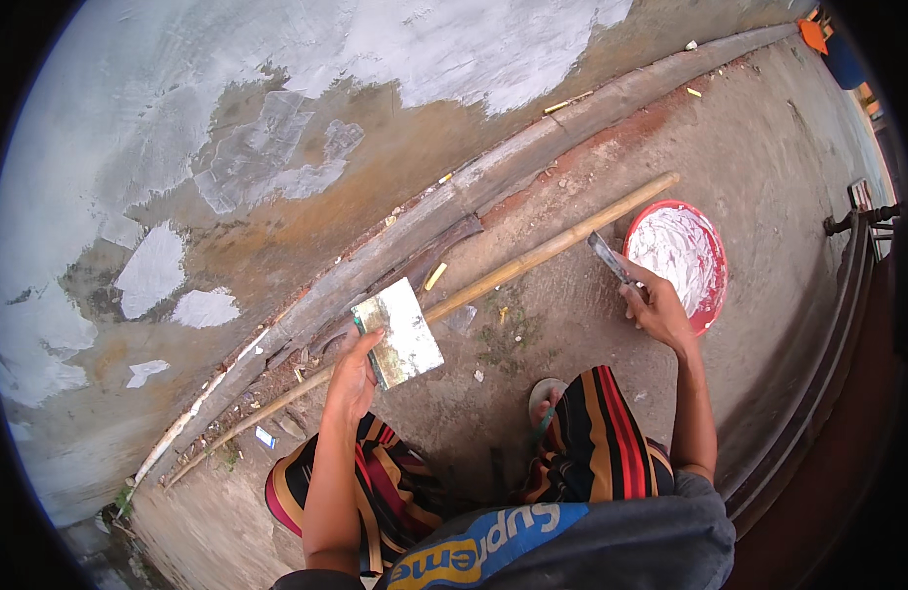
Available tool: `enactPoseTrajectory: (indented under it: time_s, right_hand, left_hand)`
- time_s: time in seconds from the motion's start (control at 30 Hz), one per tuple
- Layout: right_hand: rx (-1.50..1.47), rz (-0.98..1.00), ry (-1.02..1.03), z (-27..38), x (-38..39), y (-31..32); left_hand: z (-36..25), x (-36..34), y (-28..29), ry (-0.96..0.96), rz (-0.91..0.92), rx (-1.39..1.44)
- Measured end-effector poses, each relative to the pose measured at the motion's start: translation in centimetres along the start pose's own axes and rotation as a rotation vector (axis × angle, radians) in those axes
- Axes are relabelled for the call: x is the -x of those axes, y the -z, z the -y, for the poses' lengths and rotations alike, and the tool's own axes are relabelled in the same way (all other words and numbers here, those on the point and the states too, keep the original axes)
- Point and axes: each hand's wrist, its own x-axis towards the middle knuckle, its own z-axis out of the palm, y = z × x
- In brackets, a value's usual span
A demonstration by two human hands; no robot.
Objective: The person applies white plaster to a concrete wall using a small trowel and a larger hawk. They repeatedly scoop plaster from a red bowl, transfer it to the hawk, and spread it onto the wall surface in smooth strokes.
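Note:
My left hand point(352, 372) grips a flat rectangular plate point(405, 334) by its left edge, thumb on top. The plate's face is pale and shiny, with brownish smears or reflections. On the right, my right hand point(657, 307) is closed round a putty knife point(606, 258), its grey blade pointing up and left. Just beyond that hand sits a round red basin point(720, 270) holding white paste, partly covered by my fingers and wrist. The knife is over bare ground, left of the basin.
A long bamboo pole point(543, 258) lies diagonally on the dirt ground point(769, 147). Beyond it, a low concrete ledge point(513, 162) runs along a wall point(306, 88) patched with white plaster. A dark wooden bench point(818, 364) stands at right. My sandalled foot point(545, 401) is below.

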Motion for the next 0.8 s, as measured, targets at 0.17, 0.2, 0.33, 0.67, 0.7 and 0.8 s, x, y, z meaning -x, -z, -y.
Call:
enactPoseTrajectory:
  time_s: [0.17, 0.2, 0.33, 0.67, 0.7, 0.8]
  right_hand:
    - [0.122, -0.394, -0.082, -3.8, 1.0, 4.1]
    - [0.287, -0.428, -0.052, -4.7, 1.0, 4.5]
    - [0.664, -0.495, 0.004, -6.6, 1.4, 4.5]
    - [0.723, -0.53, -0.104, -9.1, 2.4, 5.3]
    - [0.722, -0.531, -0.093, -9.6, 2.1, 5.3]
    - [0.651, -0.487, -0.14, -9.5, 1.5, 5.2]
  left_hand:
    - [0.6, 1.7, -0.9, 0.033, -0.004, 0.004]
    - [0.7, 2.1, -1.0, 0.036, 0.001, 0.003]
    - [1.6, 3.1, 0.4, 0.097, -0.07, 0.038]
    - [-0.2, 4.8, -0.6, 0.018, -0.079, 0.252]
    - [0.0, 5.1, -0.4, 0.028, -0.105, 0.251]
    - [0.2, 5.5, 0.0, -0.001, -0.083, 0.245]
